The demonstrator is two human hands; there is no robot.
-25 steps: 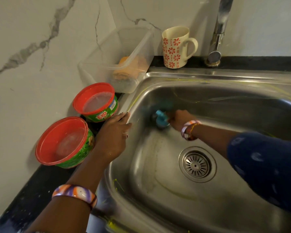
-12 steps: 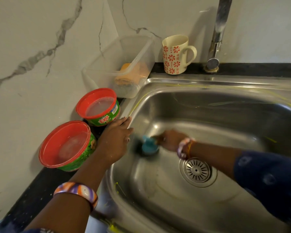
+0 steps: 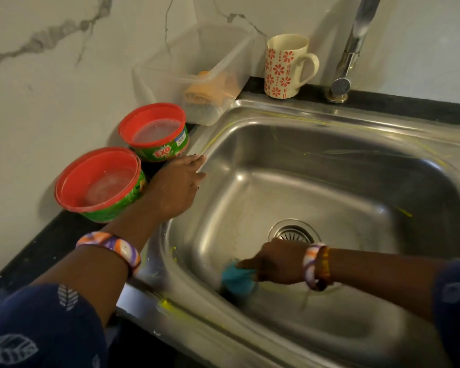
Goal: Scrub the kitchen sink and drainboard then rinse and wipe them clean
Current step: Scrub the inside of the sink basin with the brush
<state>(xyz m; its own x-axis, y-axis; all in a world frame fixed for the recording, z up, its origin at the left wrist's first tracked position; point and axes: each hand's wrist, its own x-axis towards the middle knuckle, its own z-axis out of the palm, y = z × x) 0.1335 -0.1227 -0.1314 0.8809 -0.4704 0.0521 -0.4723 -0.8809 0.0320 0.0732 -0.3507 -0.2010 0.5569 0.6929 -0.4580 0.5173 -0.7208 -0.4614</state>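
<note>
The steel sink (image 3: 316, 179) fills the middle and right, with a round drain strainer (image 3: 294, 232) in its floor and yellow smears along its rim. My right hand (image 3: 274, 264) grips a teal scrubber (image 3: 237, 278) and presses it against the basin floor near the front left corner. My left hand (image 3: 179, 185) rests flat on the sink's left rim, fingers straight. The drainboard is out of view.
Two red-rimmed green soap tubs (image 3: 101, 181) (image 3: 154, 131) stand on the black counter left of the sink. A clear plastic box (image 3: 197, 73) holding an orange sponge, a floral mug (image 3: 286, 66) and the tap (image 3: 352, 49) line the back wall.
My right hand has dragged the scrubber from the basin's back left corner down along the floor to the front left. My left hand stays on the rim.
</note>
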